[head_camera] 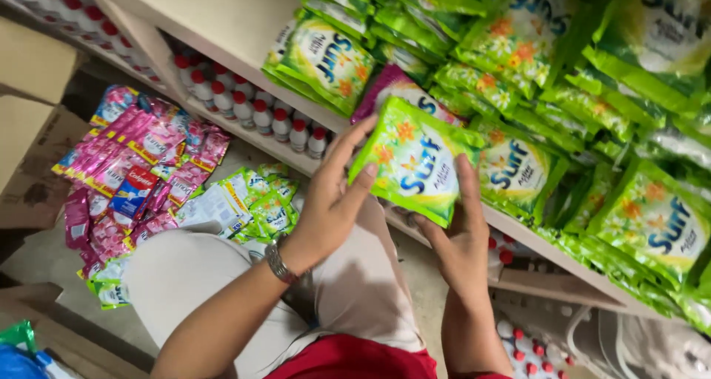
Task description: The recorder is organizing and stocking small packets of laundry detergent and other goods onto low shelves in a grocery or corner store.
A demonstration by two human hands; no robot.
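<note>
Lap: red shirt hem (348, 360) and pale trousers (222, 283) are filling the bottom of the view, nearest the camera.
Left hand: left hand (329, 201) is grasping the green packet (413, 161) by its left edge, thumb pressing on the front, fingers reaching up behind; a metal wristwatch (279, 263) is sitting on the wrist.
Right hand: right hand (459, 238) is gripping the same packet at its lower right corner, thumb lying up along the front.
Packet: it is being held tilted in the air, just in front of the shelf (518, 235) edge, between both hands.
Shelf: stacks of matching green packets (592, 105) are lying on it, and one pink packet (396, 86) is showing just behind the held one.
Lower shelf: white bottles with red caps (252, 109) are standing in rows under the board.
Floor: pink sachets (141, 157) are lying in a heap to the left, with small green sachets (270, 205) beside them, near a cardboard box (33, 157).
</note>
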